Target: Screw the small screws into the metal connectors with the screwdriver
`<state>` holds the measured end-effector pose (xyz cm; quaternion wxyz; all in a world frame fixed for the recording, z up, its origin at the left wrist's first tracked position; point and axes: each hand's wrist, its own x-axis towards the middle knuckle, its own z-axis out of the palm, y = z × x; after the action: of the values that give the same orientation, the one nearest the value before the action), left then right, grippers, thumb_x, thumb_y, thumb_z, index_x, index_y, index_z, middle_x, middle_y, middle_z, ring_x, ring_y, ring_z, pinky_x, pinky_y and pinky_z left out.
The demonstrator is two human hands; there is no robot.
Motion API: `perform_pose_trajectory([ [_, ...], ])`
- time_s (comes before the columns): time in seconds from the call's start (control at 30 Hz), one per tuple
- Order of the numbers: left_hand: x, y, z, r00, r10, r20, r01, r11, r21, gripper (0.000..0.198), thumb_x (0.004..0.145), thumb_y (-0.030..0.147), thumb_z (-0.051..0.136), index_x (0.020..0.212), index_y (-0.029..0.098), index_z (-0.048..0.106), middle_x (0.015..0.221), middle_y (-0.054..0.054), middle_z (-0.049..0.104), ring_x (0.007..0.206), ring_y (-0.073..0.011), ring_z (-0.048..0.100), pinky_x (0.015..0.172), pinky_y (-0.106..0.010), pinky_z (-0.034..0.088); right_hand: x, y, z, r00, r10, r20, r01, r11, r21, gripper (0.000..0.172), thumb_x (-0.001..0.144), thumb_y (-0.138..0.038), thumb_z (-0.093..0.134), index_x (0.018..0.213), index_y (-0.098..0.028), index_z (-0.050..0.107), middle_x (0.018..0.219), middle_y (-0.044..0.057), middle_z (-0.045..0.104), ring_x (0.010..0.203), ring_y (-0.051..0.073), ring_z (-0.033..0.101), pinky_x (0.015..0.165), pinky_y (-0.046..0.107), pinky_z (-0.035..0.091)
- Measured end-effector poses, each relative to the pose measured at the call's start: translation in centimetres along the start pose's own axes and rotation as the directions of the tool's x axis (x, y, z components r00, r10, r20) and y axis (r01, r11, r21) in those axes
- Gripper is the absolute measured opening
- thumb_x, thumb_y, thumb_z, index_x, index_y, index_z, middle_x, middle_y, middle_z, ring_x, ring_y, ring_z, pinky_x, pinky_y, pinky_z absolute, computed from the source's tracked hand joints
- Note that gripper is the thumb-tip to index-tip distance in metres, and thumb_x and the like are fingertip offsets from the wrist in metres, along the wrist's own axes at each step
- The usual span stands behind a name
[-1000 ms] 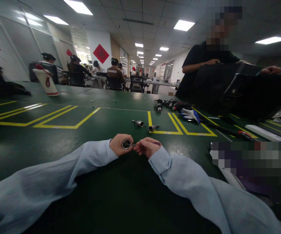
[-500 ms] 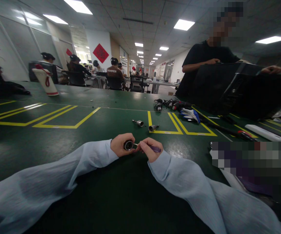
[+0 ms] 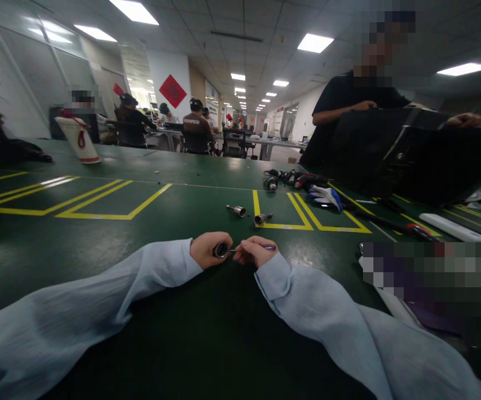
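Observation:
My left hand (image 3: 208, 248) is closed around a metal socket (image 3: 220, 250) whose round dark mouth faces me. My right hand (image 3: 256, 251) pinches a small screwdriver (image 3: 269, 247) with a purple handle. Its thin shaft points left and reaches the socket's side; whether the tip touches is too small to tell. Beyond my hands, two more metal sockets lie on the green table: one socket (image 3: 238, 211) with its thin shank to the left, another socket (image 3: 261, 219) with its shank to the right, across yellow tape.
Farther back sit a heap of dark tools (image 3: 294, 179) and a blue-and-white glove (image 3: 326, 197). A white bar (image 3: 452, 228) lies at right. A person (image 3: 340, 111) across the table holds a large black case (image 3: 374, 150). A white cup-shaped container (image 3: 80, 139) stands back left.
My right hand has shifted slightly and changed its grip, so the screwdriver lies flatter and more of its shaft shows. My left hand and the socket have barely moved.

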<state>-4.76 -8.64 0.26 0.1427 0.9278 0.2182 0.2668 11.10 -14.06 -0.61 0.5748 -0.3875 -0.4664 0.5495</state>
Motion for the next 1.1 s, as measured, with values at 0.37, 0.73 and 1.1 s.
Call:
perform_pose_trajectory([
  [0.37, -0.1, 0.5, -0.4, 0.995, -0.008, -0.099, 0.014, 0.998, 0.065, 0.013, 0.071, 0.025, 0.050, 0.063, 0.016, 0.044, 0.057, 0.003, 0.045, 0.050, -0.0075, 0.041, 0.047, -0.018, 0.034, -0.4, -0.1, 0.6, 0.999, -0.041, -0.015, 0.042, 0.999, 0.021, 0.017, 0.061, -0.030, 0.064, 0.057, -0.014, 0.062, 0.050, 0.000, 0.063, 0.041, 0.008, 0.054, 0.045, 0.021, 0.044],
  [0.73, 0.1, 0.5, -0.7, 0.992, -0.012, -0.124, 0.011, 1.000, -0.011, 0.018, 0.072, 0.027, 0.050, 0.060, 0.015, 0.043, 0.056, 0.003, 0.043, 0.049, -0.0069, 0.040, 0.046, -0.018, 0.034, 0.0, 0.0, 0.1, 0.996, 0.030, 0.082, -0.044, 0.984, 0.172, 0.022, 0.058, -0.034, 0.067, 0.058, -0.013, 0.062, 0.052, 0.002, 0.065, 0.043, 0.009, 0.055, 0.046, 0.023, 0.044],
  [1.1, -0.1, 0.4, -0.2, 0.998, -0.011, -0.065, 0.011, 1.000, -0.004, 0.015, 0.071, 0.028, 0.050, 0.065, 0.015, 0.047, 0.055, 0.002, 0.048, 0.049, -0.0074, 0.043, 0.046, -0.018, 0.035, -1.9, -0.7, 0.6, 0.844, -0.495, 0.206, 0.521, 0.666, -0.534, 0.018, 0.076, -0.026, 0.048, 0.066, -0.018, 0.061, 0.064, 0.004, 0.061, 0.062, 0.014, 0.054, 0.062, 0.028, 0.043],
])
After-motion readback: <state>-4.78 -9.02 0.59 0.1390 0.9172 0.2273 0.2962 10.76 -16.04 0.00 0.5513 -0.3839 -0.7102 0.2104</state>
